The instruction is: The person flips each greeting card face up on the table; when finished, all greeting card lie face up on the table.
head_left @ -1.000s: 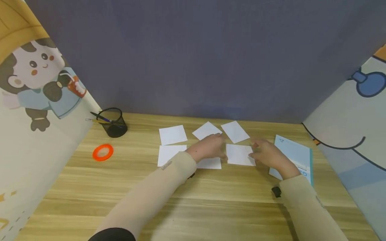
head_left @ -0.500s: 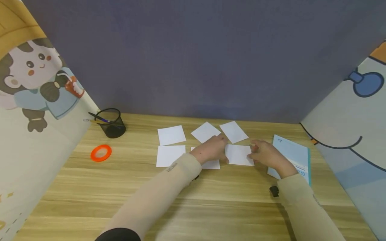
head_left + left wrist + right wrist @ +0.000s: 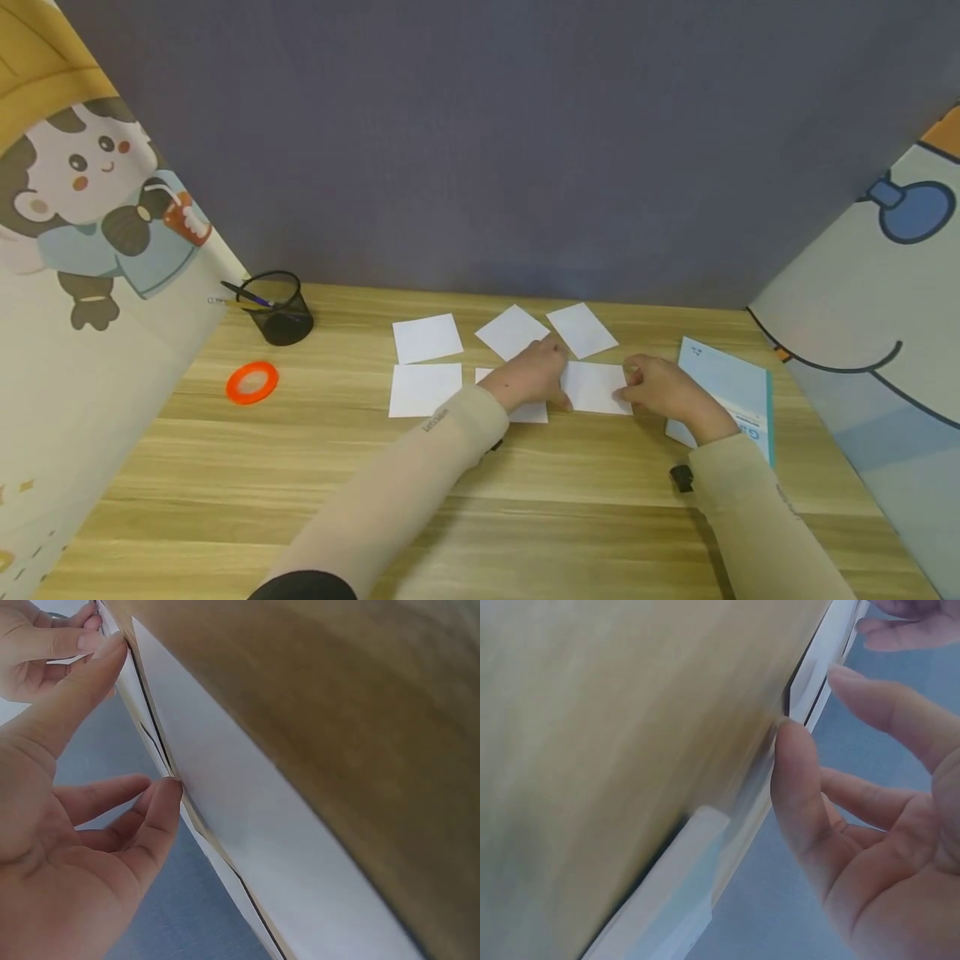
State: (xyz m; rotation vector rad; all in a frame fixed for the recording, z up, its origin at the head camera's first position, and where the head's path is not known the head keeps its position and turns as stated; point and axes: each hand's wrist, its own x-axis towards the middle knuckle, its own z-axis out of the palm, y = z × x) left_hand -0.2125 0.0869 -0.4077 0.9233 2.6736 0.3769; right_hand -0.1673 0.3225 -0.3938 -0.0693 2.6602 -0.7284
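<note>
Several white paper cards lie on the wooden table in two rows. In the head view, my left hand (image 3: 528,375) is at the left edge of the front-row right card (image 3: 592,387), thumb and fingers spread along that edge. It partly covers the front-row middle card (image 3: 531,412). My right hand (image 3: 663,387) touches the same right card at its right edge. In the right wrist view its thumb (image 3: 877,701) and index finger (image 3: 799,780) stand apart. The left wrist view shows the left fingertips (image 3: 169,791) down by the table, next to a white card (image 3: 247,810).
Beside the right hand lies a light-blue booklet (image 3: 723,379). At the left stand a black mesh pen cup (image 3: 285,321) with pens and an orange ring (image 3: 252,382). More cards (image 3: 427,338) lie at the left and along the back. A dark panel (image 3: 480,150) closes off the table's rear.
The left hand has shifted slightly right to the edge of the right card. The right hand's fingers have drawn closer to the card's right edge. The card has hardly moved.
</note>
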